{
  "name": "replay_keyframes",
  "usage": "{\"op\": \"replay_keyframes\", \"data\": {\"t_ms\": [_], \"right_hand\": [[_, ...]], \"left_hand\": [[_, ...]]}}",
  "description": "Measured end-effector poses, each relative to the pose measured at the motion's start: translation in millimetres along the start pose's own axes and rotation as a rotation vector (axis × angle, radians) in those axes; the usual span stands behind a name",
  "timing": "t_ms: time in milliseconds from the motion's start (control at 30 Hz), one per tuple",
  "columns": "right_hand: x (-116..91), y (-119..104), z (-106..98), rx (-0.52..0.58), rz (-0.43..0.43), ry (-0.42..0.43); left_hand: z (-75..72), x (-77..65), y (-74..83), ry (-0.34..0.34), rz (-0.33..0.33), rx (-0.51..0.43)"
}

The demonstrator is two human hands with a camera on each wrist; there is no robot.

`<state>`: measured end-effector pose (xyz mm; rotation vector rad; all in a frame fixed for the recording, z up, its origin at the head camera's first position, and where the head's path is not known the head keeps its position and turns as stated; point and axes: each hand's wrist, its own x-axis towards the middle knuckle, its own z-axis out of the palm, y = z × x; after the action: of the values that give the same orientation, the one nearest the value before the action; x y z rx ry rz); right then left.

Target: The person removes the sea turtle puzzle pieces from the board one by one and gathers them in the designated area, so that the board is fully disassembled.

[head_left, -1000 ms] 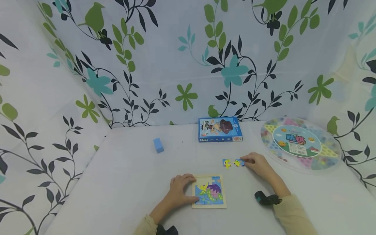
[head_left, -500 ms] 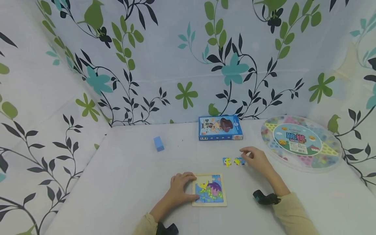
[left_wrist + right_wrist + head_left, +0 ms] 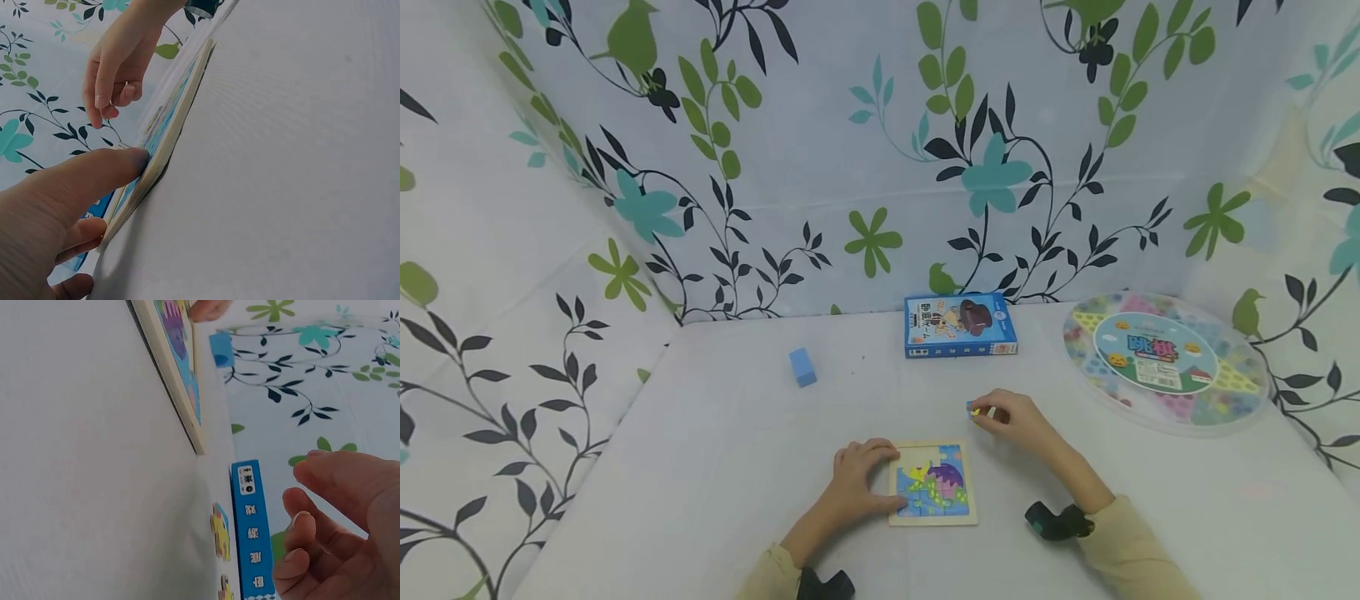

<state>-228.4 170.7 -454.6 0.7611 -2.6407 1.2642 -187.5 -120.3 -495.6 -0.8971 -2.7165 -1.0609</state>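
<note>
My left hand [image 3: 853, 485] grips the left side of a square wooden jigsaw puzzle tray [image 3: 973, 487], which lies flat on the table. In the left wrist view the thumb [image 3: 119, 164] presses on its near edge. Most of the picture, a purple and yellow animal on blue, is filled; bare wood shows at the upper left. My right hand [image 3: 1018, 422] hovers beyond the tray's upper right corner, fingers bent, over two loose puzzle pieces. In the right wrist view a yellow and blue puzzle piece [image 3: 220, 531] and a second puzzle piece [image 3: 225, 589] lie apart from the fingers.
A blue game box [image 3: 961, 327] lies at the back of the table by the patterned cloth [image 3: 820, 150]. To the right is a large round clear-covered board game [image 3: 1165, 362]. A small blue block [image 3: 802, 367] stands at the back left.
My right hand has come off the right-hand puzzle piece, risen, then moved left over the two pieces, hiding most of them in the head view. My left hand stays on the tray.
</note>
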Motion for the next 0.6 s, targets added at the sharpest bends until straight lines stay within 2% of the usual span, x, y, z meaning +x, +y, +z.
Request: {"op": "replay_keyframes", "data": {"t_ms": [300, 467, 600], "right_hand": [[0, -14, 20, 0.029, -0.093, -0.117], [-3, -13, 27, 0.045, -0.045, -0.259], [-6, -10, 30, 0.046, -0.001, -0.306]], "left_hand": [[-4.1, 2.3, 4.2, -0.026, -0.028, 0.003], [-4.0, 2.2, 4.7, -0.03, -0.037, -0.002], [-2.8, 1.4, 3.6, -0.03, -0.036, 0.003]]}}
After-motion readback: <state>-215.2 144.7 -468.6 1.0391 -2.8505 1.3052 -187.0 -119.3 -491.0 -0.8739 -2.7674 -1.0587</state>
